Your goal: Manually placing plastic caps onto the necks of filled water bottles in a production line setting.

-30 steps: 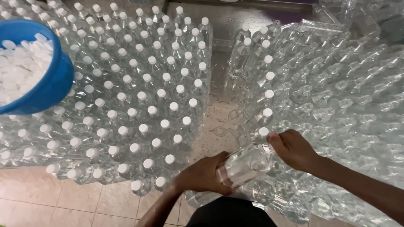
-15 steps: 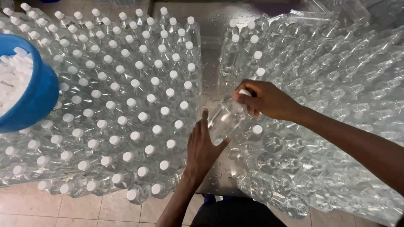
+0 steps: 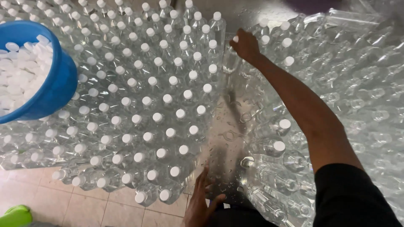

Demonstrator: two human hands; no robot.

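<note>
The right arm stretches far forward, forearm bare, a dark sleeve at the upper arm. The right hand [image 3: 245,44] is curled at full reach, fingers closed around something, knuckles up. The left hand [image 3: 201,201] hangs low and near the body, palm down, fingers spread and loose, gripping nothing, wrist at the frame's bottom edge.

Right hand [image 3: 245,44] grips a capped bottle [image 3: 230,59] beside upright bottles [image 3: 147,101]
</note>
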